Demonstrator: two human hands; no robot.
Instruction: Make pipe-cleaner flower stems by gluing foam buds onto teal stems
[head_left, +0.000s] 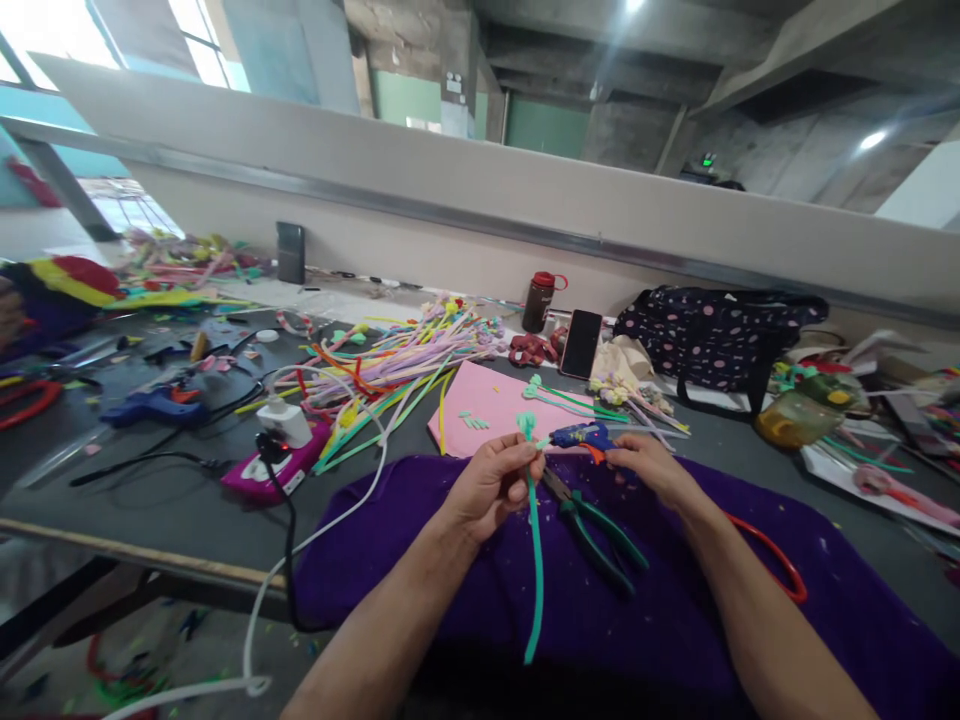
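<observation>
Between the fingertips of my left hand (499, 480) is a green pipe cleaner (535, 570), its long stem hanging down and a curled pale green head showing above the fingers. My right hand (656, 465) is wrapped around the handle of a blue glue gun (581, 436) with an orange trigger. The gun's nozzle points left, close to the head of the pipe cleaner; whether they touch I cannot tell. Below both hands, green-handled pliers (600, 535) lie on a purple cloth (367, 540). Short pale green pieces (472, 421) rest on a pink sheet (469, 390) behind my left hand.
A magenta power strip (277, 465) with a white plug and cables stands left. Another blue glue gun (154, 405) lies farther left. Bundled pipe cleaners (420, 355), a bottle (538, 300), a phone (581, 343), a dark patterned bag (712, 340) and a jar (806, 410) line the back.
</observation>
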